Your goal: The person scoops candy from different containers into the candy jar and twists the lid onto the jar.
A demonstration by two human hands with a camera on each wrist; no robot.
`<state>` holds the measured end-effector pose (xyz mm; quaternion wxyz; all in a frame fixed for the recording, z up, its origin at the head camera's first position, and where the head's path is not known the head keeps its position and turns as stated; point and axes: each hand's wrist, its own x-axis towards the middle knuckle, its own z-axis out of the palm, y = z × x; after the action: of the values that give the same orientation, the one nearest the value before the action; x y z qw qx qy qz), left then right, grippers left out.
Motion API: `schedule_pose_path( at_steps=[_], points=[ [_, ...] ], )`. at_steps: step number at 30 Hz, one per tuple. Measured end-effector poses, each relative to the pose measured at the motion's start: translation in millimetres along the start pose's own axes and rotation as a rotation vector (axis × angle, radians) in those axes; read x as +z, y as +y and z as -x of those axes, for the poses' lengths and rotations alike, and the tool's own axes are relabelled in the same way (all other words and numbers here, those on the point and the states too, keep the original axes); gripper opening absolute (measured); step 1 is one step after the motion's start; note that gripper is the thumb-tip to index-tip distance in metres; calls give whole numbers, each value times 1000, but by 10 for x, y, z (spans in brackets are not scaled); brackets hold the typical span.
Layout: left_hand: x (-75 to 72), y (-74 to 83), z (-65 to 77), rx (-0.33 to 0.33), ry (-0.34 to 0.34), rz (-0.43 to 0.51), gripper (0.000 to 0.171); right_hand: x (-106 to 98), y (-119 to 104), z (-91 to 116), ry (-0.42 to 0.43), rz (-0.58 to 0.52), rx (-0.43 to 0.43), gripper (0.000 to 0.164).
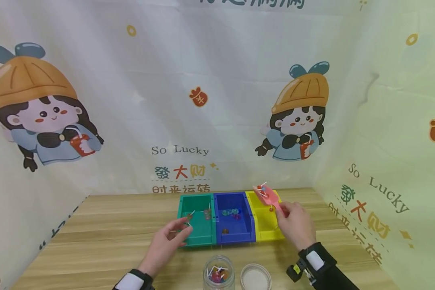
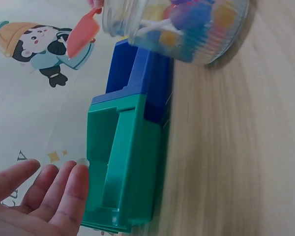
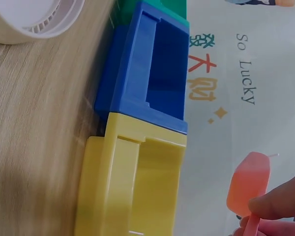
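Observation:
My right hand [image 1: 298,225] grips the handle of a pink scoop [image 1: 270,197], thumb along it in the right wrist view. Several small lollipops [image 1: 262,190] with white sticks lie in the scoop, which is over the yellow bin [image 1: 262,233]. One small orange-red candy [image 1: 271,209] shows just below the scoop. My left hand [image 1: 168,241] is at the near left of the green bin [image 1: 199,240], fingers loosely bent and holding nothing in the left wrist view. A few candies are in the green bin, and round candies [image 1: 230,212] lie in the blue bin [image 1: 235,237].
A glass jar [image 1: 218,278] with lollipops inside stands uncapped in front of the bins. Its white lid [image 1: 255,278] lies to the right on the wooden table [image 1: 105,241]. A printed cloth [image 1: 232,133] hangs behind the table and along its sides.

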<state>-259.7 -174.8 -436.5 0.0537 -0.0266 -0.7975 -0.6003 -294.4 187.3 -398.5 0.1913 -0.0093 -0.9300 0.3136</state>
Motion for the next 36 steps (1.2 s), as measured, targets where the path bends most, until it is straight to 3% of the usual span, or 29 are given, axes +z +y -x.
schedule_pose_path(
  at_steps=[6, 14, 21, 30, 36],
  points=[
    [48, -64, 110, 8, -85, -6, 58, -62, -29, 64, -18, 1, -25, 34],
    [117, -154, 220, 23, -309, 50, 78, -170, -101, 135, -34, -33, -70, 32],
    [201, -161, 307, -34, -457, 97, 86, -256, -170, 255, -3, -59, -150, 24],
    [321, -215, 354, -39, -535, 71, 93, -328, -261, 388, 33, -82, -242, 16],
    [393, -261, 375, -6, -574, 81, 93, -404, -333, 514, 0, -95, -226, 16]
  ],
)
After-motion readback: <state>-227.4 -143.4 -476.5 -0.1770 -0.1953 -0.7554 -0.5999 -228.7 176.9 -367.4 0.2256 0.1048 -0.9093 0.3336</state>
